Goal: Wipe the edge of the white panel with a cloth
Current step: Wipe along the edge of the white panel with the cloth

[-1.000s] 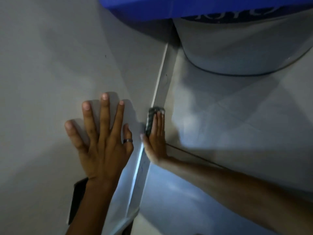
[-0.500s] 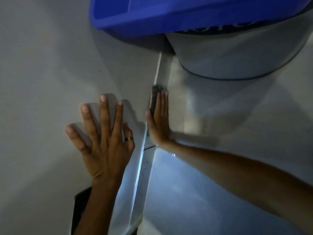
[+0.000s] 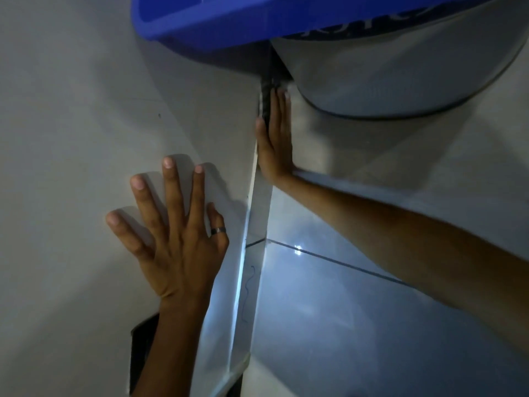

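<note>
The white panel (image 3: pixel 86 133) fills the left of the view, and its narrow edge (image 3: pixel 252 196) runs from bottom centre up towards the blue tub. My left hand (image 3: pixel 174 236) lies flat on the panel face with fingers spread and a ring on one finger. My right hand (image 3: pixel 274 136) presses a dark folded cloth (image 3: pixel 266 96) against the upper part of the edge, fingers straight and together. Only a dark strip of the cloth shows beside the fingers, just under the tub.
A blue plastic tub (image 3: pixel 229 21) hangs over the top of the panel edge. A large white bucket (image 3: pixel 400 67) stands on the glossy tiled floor (image 3: pixel 343 310) right of the edge. A dark gap (image 3: pixel 143 353) shows below the panel at bottom left.
My right hand has slid the cloth up along the panel edge, from beside my left hand to just beneath the blue tub. My left hand has stayed flat on the panel.
</note>
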Demonstrator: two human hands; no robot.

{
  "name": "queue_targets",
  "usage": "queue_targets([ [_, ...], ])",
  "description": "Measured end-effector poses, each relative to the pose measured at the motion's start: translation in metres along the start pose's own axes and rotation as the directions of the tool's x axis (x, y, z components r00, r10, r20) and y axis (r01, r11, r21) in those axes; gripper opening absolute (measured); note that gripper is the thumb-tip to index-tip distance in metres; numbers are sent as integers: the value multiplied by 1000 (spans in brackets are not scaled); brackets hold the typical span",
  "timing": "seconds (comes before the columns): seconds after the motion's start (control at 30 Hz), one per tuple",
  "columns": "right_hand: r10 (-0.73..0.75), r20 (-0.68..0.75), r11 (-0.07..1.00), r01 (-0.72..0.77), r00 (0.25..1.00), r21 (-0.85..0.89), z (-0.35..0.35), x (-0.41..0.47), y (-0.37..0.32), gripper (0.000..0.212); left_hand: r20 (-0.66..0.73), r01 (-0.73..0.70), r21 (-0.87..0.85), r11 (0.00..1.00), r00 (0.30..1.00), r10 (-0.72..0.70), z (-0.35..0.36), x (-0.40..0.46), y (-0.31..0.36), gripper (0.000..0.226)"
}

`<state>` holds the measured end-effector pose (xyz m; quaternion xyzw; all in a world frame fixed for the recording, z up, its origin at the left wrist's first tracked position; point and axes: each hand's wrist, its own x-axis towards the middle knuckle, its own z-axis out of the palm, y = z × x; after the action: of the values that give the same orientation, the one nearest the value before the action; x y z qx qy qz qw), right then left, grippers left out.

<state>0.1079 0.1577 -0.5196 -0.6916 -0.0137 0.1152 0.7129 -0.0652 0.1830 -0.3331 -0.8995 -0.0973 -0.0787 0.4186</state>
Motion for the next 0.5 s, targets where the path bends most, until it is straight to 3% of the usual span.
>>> queue_targets([
  [0.2,-2,25,1000,1,1000,12,-3,14,0,72,-2,-3,9,1000,1000,3,-1,0,1,69],
  [0.5,73,265,997,-70,961,-21,5,-217,23,73,-5,-7,31,999,1000,7,-1,0,-1,68],
])
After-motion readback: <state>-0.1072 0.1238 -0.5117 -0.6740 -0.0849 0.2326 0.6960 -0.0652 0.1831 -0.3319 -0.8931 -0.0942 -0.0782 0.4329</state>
